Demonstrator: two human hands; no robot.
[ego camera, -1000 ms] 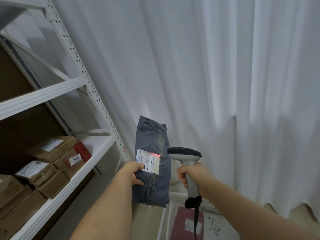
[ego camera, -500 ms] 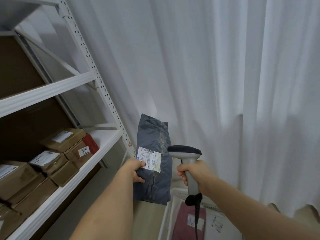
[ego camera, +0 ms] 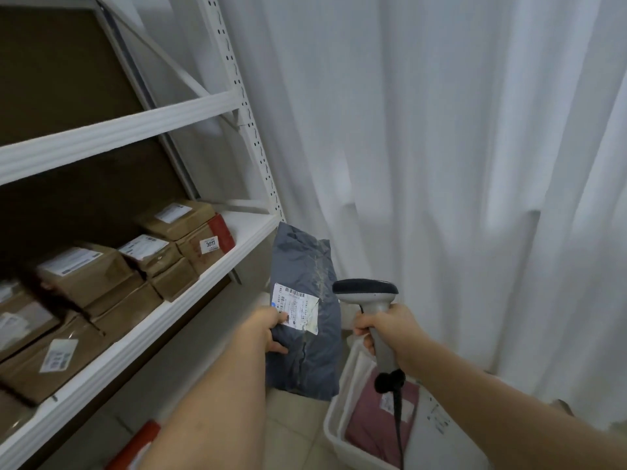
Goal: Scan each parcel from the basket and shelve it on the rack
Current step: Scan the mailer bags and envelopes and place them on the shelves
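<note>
The left hand (ego camera: 268, 329) grips the grey parcel (ego camera: 307, 310) by its left edge, thumb pressed on the corner of the white label (ego camera: 296, 307) and the other fingers curled behind the bag, so the parcel hangs in the air with its long axis running up and down, most of its length above and below the fingers. The right hand (ego camera: 386, 330) is wrapped tight round the handle of the scanner (ego camera: 368, 296), whose dark head sits just to the right of the parcel, level with the label; no red beam shows on the label. The coming move turns, I judge, on the open stretch of the rack shelf (ego camera: 244, 228): it lies up and to the left of the left-hand fingers, beyond the brown boxes (ego camera: 176, 245), and the left hand is plainly the nearer one. To go in, the parcel would need tipping so its long axis lies along the shelf. Below the right-hand fingers the white basket (ego camera: 334, 432) holds a pink parcel (ego camera: 376, 425) not yet handled.
</note>
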